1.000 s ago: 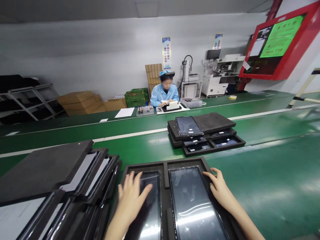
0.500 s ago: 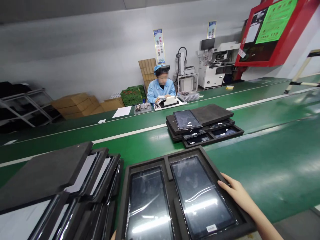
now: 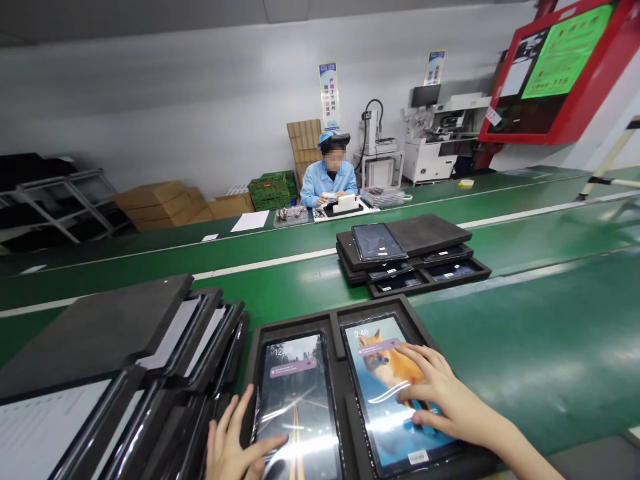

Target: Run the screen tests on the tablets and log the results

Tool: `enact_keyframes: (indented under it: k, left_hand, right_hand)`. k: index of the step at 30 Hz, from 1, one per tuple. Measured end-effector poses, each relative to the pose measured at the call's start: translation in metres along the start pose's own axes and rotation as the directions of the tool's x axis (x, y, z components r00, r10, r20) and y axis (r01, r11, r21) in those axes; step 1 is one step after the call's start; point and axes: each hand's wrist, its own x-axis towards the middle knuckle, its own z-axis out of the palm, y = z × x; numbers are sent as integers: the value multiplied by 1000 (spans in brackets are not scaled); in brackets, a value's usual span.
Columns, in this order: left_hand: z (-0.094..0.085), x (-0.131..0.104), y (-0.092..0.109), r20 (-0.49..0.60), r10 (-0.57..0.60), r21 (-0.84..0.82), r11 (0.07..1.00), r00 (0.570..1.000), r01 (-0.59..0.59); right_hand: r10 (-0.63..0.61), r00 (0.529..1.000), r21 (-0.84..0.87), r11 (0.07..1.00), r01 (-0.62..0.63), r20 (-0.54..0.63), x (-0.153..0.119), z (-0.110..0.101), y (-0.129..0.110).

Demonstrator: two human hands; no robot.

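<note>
Two tablets lie side by side in the compartments of a black foam tray, both with lit screens under clear film. The left tablet shows a road among trees; the right tablet shows a fox on blue and bears a small white label. My left hand is open at the left tablet's lower left side, with a finger reaching over its screen. Fingers spread, my right hand is over the right tablet's screen, fingertips at or just above the glass. Neither hand grips anything.
At left stand stacked foam trays with tablets and papers. Ahead on the green bench is another tray stack with a tablet on top. A co-worker in blue sits across the bench.
Both tablet screens have gone from dark to lit. My right hand has left the tray's right edge and moved over the right tablet; my left hand has come up to the left one.
</note>
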Motion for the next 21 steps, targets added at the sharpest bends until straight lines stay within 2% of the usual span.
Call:
enact_keyframes:
  k: [3,5,6,7,9,12,16,18,21]
  left_hand:
    - [3,28,-1,139,-117,69,992,983,108]
    - [3,43,2,241,-190,91,981,952,173]
    - [4,47,5,252,-216,112,975,943,193]
    - [4,48,8,224,-234,142,968,946,206]
    - [8,41,14,80,-247,204,952,966,227]
    - [20,20,15,-132,-249,195,942,959,271]
    - [39,10,8,-145,-320,102,936,936,336]
    - [42,12,5,-149,-357,59,928,922,369]
    - [40,15,5,-150,-392,-2,918,908,396]
  right_hand:
    - [27,999,-52,998,-26,17,32,0,13]
    - [95,995,-117,988,-96,-14,49,1,24]
    - [127,991,-156,979,-133,-47,55,2,28]
    - [148,985,-196,967,-164,-91,58,2,31]
    - [134,971,-254,950,-182,-196,57,1,31]
    - [15,960,-252,964,-88,-279,47,1,19]
    - [-114,935,-129,989,74,-337,42,6,4]
    - [-90,907,-40,996,80,-412,44,9,3]
    - [21,870,109,993,38,-493,45,10,6]
